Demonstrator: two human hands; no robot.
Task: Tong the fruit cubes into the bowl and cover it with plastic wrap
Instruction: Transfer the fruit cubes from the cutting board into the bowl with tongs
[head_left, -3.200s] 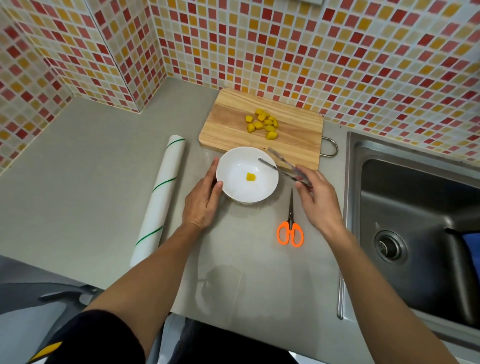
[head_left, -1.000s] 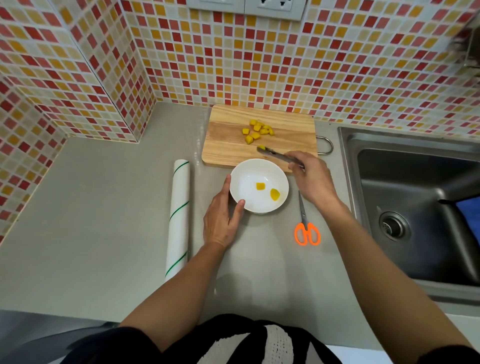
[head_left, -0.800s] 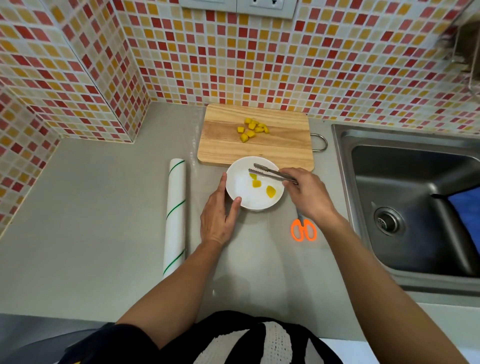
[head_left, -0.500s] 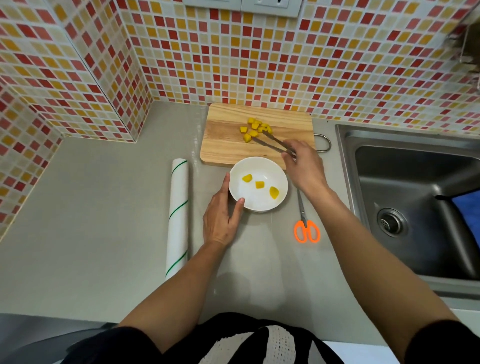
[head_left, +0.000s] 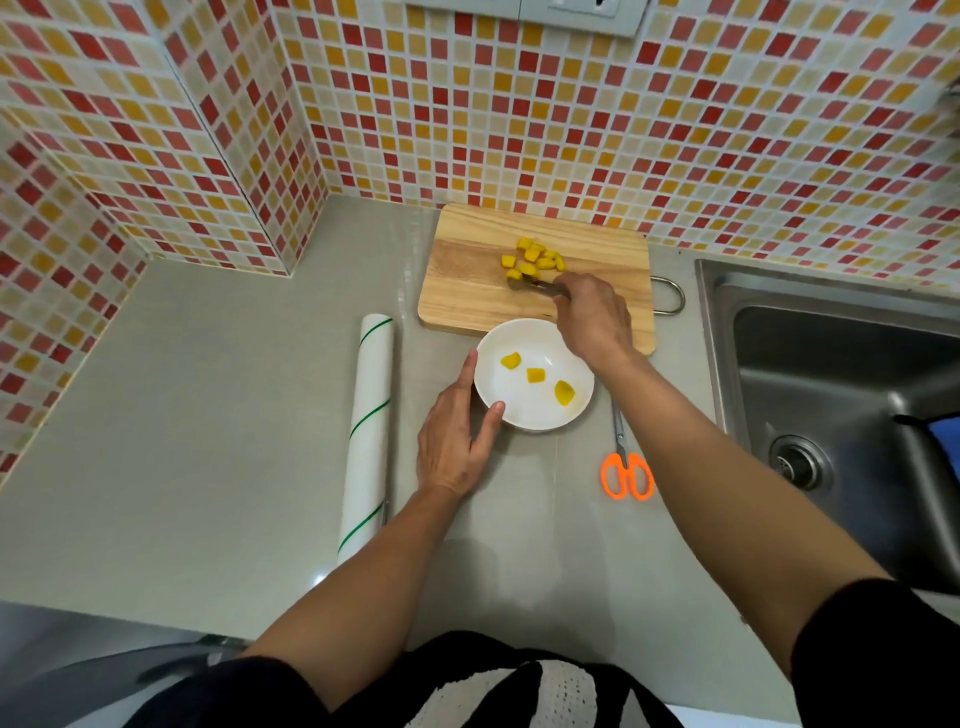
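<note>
Three yellow fruit pieces (head_left: 535, 375) lie in the white bowl (head_left: 524, 413), which stands on the grey counter (head_left: 208, 441) just in front of the wooden cutting board (head_left: 467, 291), its far rim overlapping the board's near edge in the head view. A small heap of fruit cubes (head_left: 535, 260) sits toward the back middle of the board. The right hand (head_left: 592, 317) reaches over the board, fingers curled around metal tongs (head_left: 535, 283) whose tips lie at the near edge of the heap; whether a cube is pinched between them cannot be told. The left hand (head_left: 457, 436) rests on the counter with fingers spread and cupped against the bowl's near-left rim, the thumb lying along its left side. A roll of plastic wrap (head_left: 370, 431), white with thin green stripes, lies lengthwise on the counter to the left of the bowl, near the left hand. Orange-handled scissors (head_left: 626, 462) lie to the right of the bowl, blades pointing away. A steel sink (head_left: 852, 374) fills the right side, and red, orange and cream mosaic tiles (head_left: 519, 114) cover the wall.
</note>
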